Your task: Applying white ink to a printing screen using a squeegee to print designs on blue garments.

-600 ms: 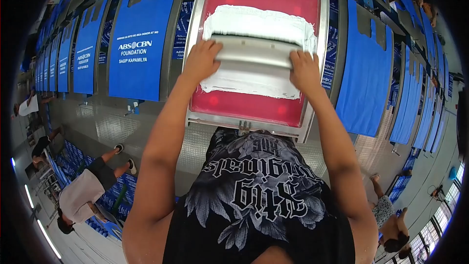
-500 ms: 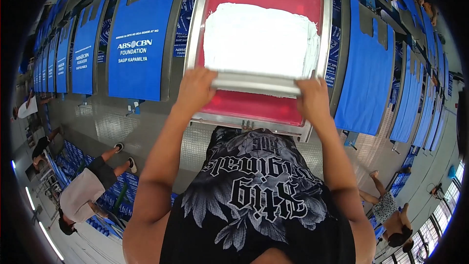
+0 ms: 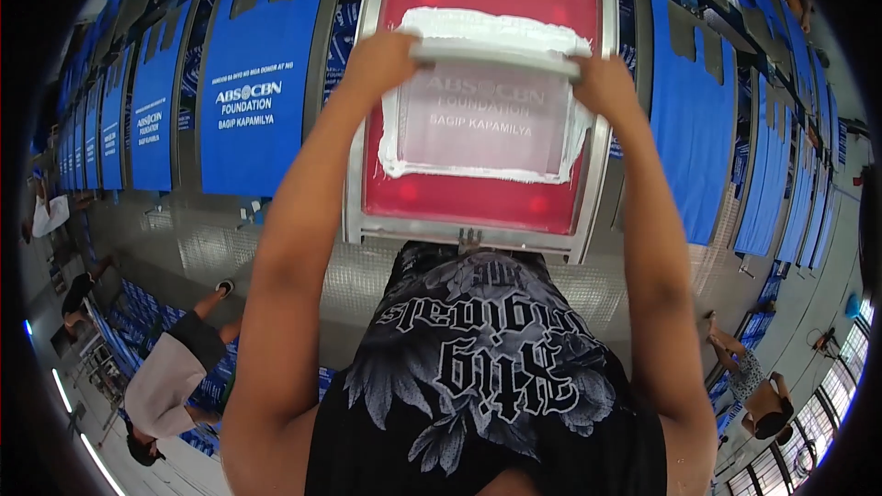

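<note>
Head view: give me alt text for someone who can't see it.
The left hand and right hand grip the ends of a squeegee across a red framed screen, where white ink borders a pale lettered patch. Blue sheets lie in rows on either side, with white lettering on left ones.

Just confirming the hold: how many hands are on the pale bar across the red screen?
2. The left hand grips the left end of the pale bar; the right hand grips its right end. No other hand shows on it, and none seems hidden.
</note>
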Demonstrator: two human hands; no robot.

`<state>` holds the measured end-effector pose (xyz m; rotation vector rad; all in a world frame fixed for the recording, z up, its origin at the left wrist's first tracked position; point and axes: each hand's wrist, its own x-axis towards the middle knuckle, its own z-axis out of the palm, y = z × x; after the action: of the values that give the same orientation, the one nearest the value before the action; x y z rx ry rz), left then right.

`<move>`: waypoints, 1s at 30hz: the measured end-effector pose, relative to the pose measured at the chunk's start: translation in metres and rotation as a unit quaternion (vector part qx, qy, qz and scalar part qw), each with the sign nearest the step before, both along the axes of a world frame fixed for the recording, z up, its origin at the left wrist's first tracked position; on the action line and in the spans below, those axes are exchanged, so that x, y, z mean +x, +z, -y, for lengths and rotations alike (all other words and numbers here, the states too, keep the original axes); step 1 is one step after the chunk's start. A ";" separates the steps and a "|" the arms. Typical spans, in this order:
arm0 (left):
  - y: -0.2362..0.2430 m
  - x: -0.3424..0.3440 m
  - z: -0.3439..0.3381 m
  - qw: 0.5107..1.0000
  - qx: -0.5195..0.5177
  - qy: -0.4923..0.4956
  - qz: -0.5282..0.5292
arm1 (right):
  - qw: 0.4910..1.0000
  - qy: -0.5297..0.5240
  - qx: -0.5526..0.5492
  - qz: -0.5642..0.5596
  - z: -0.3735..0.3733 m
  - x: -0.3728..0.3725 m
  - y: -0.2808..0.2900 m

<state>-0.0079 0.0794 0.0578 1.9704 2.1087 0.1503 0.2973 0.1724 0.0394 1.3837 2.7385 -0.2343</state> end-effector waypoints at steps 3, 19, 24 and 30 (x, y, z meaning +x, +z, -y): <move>-0.019 0.013 0.120 0.998 0.014 -0.037 0.053 | 0.999 -0.002 -0.036 0.002 0.116 0.027 0.007; -0.019 0.017 0.128 0.999 -0.005 -0.027 0.042 | 0.998 0.006 -0.030 -0.063 0.131 0.030 0.012; -0.029 0.020 0.100 0.997 0.052 -0.032 0.041 | 1.000 -0.024 -0.007 -0.012 0.110 0.024 -0.020; 0.003 -0.004 -0.029 0.999 0.010 -0.026 0.025 | 0.999 0.021 0.011 -0.035 -0.016 -0.002 0.007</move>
<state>-0.0116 0.1082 0.0607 2.0091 2.0303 0.2106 0.2950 0.1888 0.0465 1.3463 2.8321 -0.2575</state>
